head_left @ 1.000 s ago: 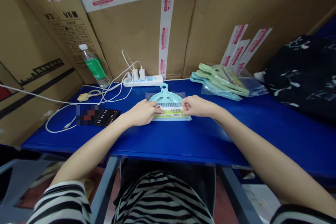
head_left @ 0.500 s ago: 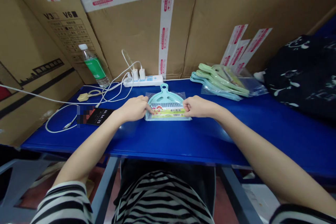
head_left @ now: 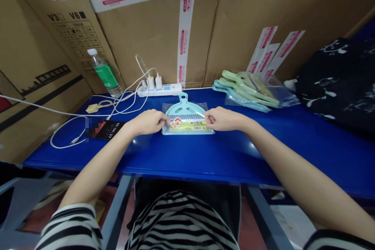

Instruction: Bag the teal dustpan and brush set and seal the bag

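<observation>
A light blue dustpan and brush set [head_left: 185,105] in a clear plastic bag lies flat on the blue table, handle pointing away from me. A yellow-green printed label [head_left: 187,124] crosses its front part. My left hand [head_left: 152,121] is at the bag's left edge, fingers curled and pinching there. My right hand [head_left: 222,118] is closed in a fist-like grip on the right edge, over the end of the label. The fingertips of my right hand are partly hidden behind its knuckles.
Several bagged green and blue dustpans [head_left: 249,90] are piled at the back right, beside a black patterned bag [head_left: 336,86]. At the left are a water bottle [head_left: 106,75], a power strip [head_left: 164,90] with white cables, and a phone [head_left: 109,129]. Cardboard [head_left: 140,35] walls the back.
My left hand's fingers have drawn back left from the label to the bag's edge and curled in. My right hand and the dustpan set have hardly moved. The phone's timer has advanced.
</observation>
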The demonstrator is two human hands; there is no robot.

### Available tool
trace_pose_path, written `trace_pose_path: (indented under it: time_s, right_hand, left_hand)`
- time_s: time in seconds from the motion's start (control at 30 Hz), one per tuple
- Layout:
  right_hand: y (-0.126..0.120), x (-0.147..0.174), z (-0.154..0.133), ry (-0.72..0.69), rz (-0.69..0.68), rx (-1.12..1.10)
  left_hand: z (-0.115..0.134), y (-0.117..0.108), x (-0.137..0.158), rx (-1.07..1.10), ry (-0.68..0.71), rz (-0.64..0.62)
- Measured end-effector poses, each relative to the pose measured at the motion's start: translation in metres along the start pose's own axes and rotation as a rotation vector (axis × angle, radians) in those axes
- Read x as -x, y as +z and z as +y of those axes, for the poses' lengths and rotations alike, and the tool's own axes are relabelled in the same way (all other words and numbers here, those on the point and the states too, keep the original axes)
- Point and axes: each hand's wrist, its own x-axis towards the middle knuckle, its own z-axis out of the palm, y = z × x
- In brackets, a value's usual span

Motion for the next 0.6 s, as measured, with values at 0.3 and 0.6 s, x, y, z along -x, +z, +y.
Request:
trace_pose_path:
  time_s: [0.3,0.6]
  right_hand:
    - [-0.002,0.002,-0.009,0.097,-0.005,0.017]
    - [0.002,0.0,-0.009,0.088,0.011,0.048]
  left_hand:
    - [0.008,0.004,-0.004,-0.044,-0.074,0.001]
    - [0.012,0.009,-0.006,-0.123,-0.177,0.013]
